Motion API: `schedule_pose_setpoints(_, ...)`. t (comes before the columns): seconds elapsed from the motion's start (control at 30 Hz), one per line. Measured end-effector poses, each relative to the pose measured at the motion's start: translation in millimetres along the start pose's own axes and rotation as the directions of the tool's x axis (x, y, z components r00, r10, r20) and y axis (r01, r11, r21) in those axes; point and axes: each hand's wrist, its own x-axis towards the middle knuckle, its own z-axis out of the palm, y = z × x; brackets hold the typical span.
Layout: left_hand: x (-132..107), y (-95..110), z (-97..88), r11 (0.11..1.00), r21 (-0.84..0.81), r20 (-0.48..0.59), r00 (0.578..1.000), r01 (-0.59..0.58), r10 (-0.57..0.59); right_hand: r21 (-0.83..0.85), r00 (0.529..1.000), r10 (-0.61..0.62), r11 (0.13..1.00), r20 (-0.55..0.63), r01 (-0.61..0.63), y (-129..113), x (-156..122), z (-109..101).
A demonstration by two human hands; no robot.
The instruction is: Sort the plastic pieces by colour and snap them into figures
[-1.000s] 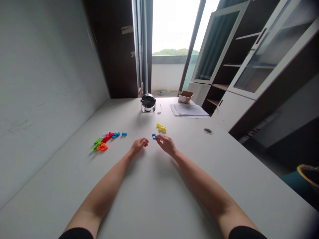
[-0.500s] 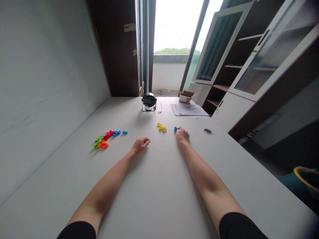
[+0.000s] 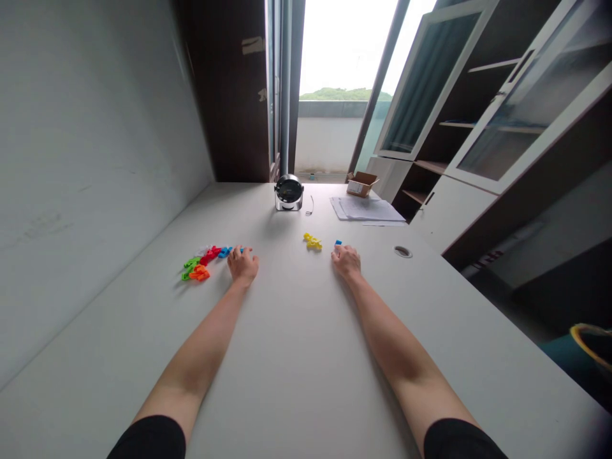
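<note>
On the left of the tabletop [image 3: 268, 357] lies a loose cluster of plastic pieces: green [image 3: 190, 266], orange [image 3: 199, 273], red [image 3: 210, 255] and blue [image 3: 224, 252]. The left hand [image 3: 243, 264] has moved left since the last view and now sits palm down at the cluster's right end, fingers curled onto the tabletop. A sliver of a blue piece [image 3: 241, 250] shows at its fingertips; the hand hides whether it is closed on that piece. Farther right, behind the gap between the hands, stands a round metal desk fan [image 3: 289, 192], with a small yellow heap of pieces [image 3: 312, 241] nearer. The right hand [image 3: 346, 261] rests loosely open, with nothing showing in it, and a small blue piece [image 3: 338, 243] lies just beyond its fingertips. Past it lie stacked papers [image 3: 366, 208], a small cardboard box [image 3: 362, 184] and a round desk grommet [image 3: 403, 252].
</note>
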Motion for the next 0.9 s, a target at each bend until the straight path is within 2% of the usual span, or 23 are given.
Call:
schedule_pose_setpoints(0.27, -1, -3, 4.5, 0.998, -0.054, 0.119, 0.992, 0.04, -0.033, 0.039, 0.999, 0.037, 0.999, -0.026, -0.036, 0, -1, -2)
schedule_pose_setpoints(0.47, 1, -1, 3.1, 0.997, -0.062, 0.139, 0.989, -0.035, 0.044, 0.053, 0.999, 0.036, 0.998, -0.029, -0.035, 3, 0, 5)
schedule_pose_setpoints(0.6, 2, -2, 5.9, 0.999, -0.031, 0.08, 0.996, -0.041, 0.043, 0.131, 0.996, 0.028, 0.991, -0.089, -0.016, 4, -1, 3)
schedule_pose_setpoints(0.73, 3, -6, 10.1, 1.0, -0.012, 0.104, 0.994, -0.027, 0.028, 0.229, 0.984, -0.025, 0.971, -0.175, 0.066, -5, -4, -6)
schedule_pose_setpoints(0.9, 1, -1, 8.6, 0.976, -0.167, 0.187, 0.968, -0.137, 0.167, 0.37, 0.951, -0.216, 0.883, -0.222, 0.287, -41, -17, -12)
